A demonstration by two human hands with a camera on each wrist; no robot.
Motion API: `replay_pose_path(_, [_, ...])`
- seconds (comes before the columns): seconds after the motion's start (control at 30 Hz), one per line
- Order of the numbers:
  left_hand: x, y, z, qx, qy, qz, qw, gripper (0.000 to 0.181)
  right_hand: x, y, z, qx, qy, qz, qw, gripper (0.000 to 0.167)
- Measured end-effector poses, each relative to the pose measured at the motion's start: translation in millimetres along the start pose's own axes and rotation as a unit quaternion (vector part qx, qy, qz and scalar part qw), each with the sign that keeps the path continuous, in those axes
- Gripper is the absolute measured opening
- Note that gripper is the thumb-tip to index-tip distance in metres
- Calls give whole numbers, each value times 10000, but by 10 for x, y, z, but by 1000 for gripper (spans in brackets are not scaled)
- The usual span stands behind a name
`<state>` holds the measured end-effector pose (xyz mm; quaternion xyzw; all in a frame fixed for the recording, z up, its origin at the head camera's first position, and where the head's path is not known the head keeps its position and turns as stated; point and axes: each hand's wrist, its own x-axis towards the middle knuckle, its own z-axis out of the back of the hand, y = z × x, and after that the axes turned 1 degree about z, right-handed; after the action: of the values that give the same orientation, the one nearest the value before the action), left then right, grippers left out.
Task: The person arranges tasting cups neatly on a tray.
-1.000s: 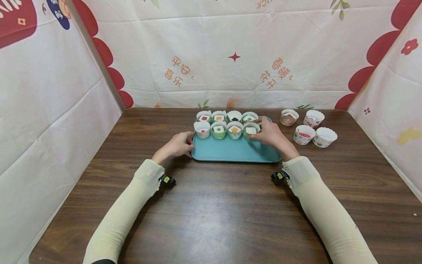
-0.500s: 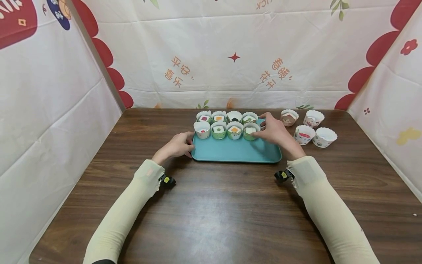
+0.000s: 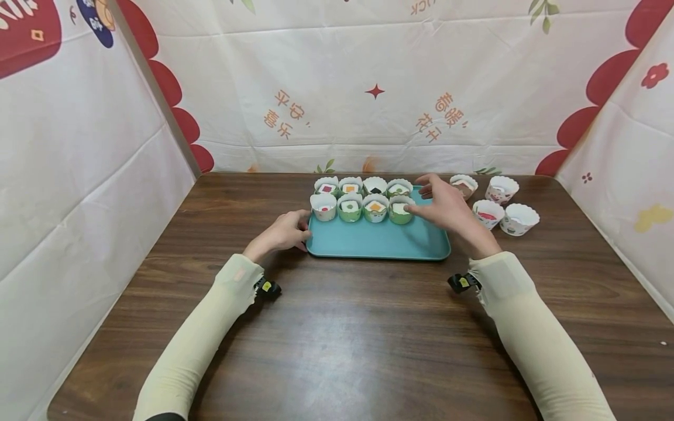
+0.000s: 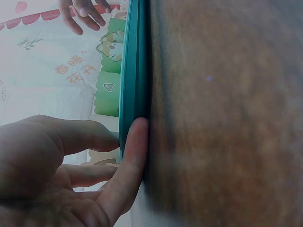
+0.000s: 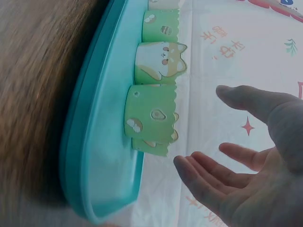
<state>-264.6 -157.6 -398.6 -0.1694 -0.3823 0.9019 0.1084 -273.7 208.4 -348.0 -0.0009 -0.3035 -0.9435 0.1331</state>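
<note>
At the left end of a teal tray (image 3: 376, 245), my left hand (image 3: 284, 231) pinches the rim; in the left wrist view its fingers (image 4: 135, 146) lie against the edge. Two rows of paper baking cups stand on the tray, holding white pieces with coloured marks. My right hand (image 3: 444, 204) hovers by the right end, fingers spread, holding nothing. The nearest cup is the green front-row one (image 3: 401, 211); in the right wrist view a gap separates the hand (image 5: 241, 170) from that green cup (image 5: 150, 113).
Right of the tray stands a group of several paper baking cups (image 3: 519, 219) on the brown wooden table (image 3: 337, 339). One has red inside, and my right hand partly covers some. Printed white cloth (image 3: 337, 105) hangs behind and at both sides.
My right hand has let go of the front-row green cup and drawn away to the right, its fingers spreading. The left hand, tray and cups stay as they were.
</note>
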Motion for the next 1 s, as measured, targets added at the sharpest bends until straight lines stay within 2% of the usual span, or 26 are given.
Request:
replay_pose_path(0.3, [7, 7, 0, -39, -12, -24, 10000, 62, -117, -95, 83, -81, -313, 414, 9986, 65])
replay_pose_path(0.7, [5, 5, 2, -22, -12, -12, 10000, 63, -263, -298, 241, 33, -287, 507, 9983, 66])
replay_pose_path(1.0, [5, 15, 1, -9, -21, -23, 10000, 62, -348, -509, 389, -16, -574, 612, 9965, 66])
